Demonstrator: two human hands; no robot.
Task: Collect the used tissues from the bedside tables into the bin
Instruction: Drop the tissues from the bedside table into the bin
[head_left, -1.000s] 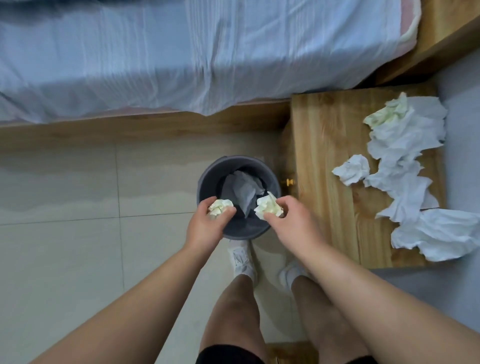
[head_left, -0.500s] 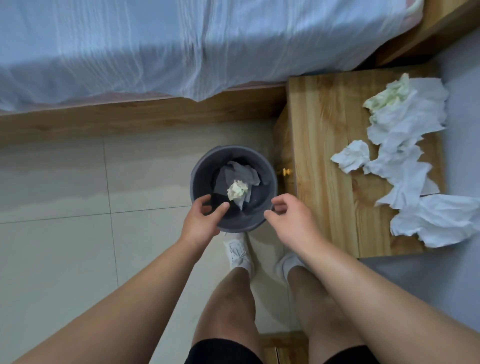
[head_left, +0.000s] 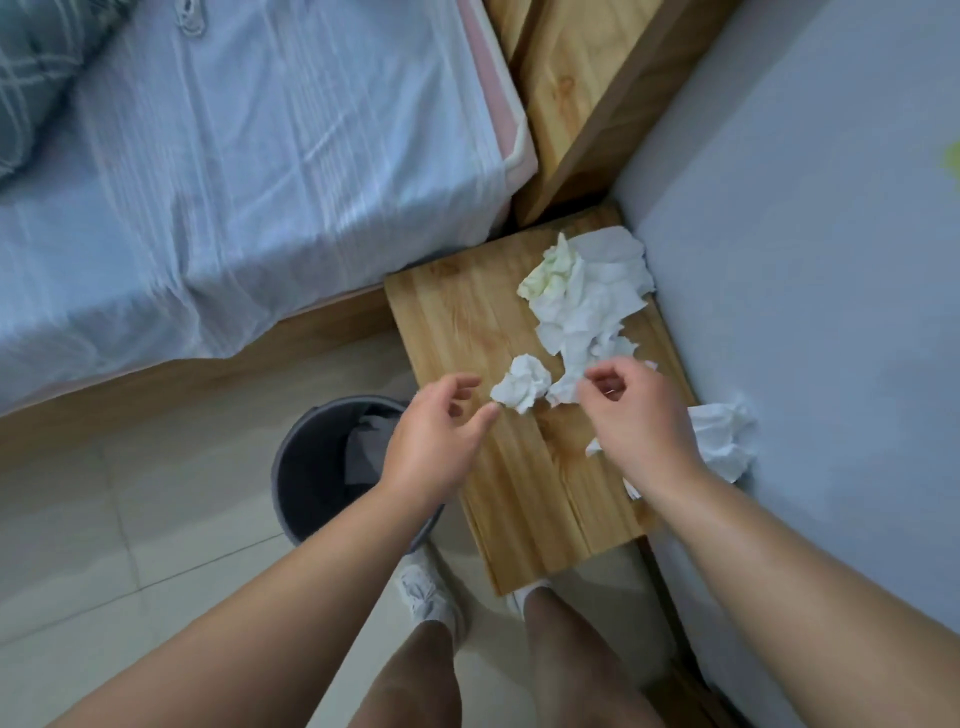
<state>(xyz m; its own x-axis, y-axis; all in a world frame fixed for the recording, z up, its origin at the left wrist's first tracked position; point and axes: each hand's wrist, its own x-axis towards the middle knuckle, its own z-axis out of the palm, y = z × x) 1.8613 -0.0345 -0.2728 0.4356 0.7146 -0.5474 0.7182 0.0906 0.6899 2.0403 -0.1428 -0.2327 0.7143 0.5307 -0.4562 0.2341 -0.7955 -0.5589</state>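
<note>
Hovering over the light wooden bedside desk, the left hand and right hand are loosely curled, holding nothing. A small crumpled white tissue ball lies between them. A larger white tissue heap lines the desk's right edge. The round grey bin stands on the floor just beside the left edge.

Left hand and right hand extended forward (fingers loosely curled, empty).

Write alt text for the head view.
Both hands, empty, hover over a wooden bedside table: the left hand beside a crumpled tissue ball, the right hand above more strewn tissues. A grey bin stands on the floor beside the table.
</note>
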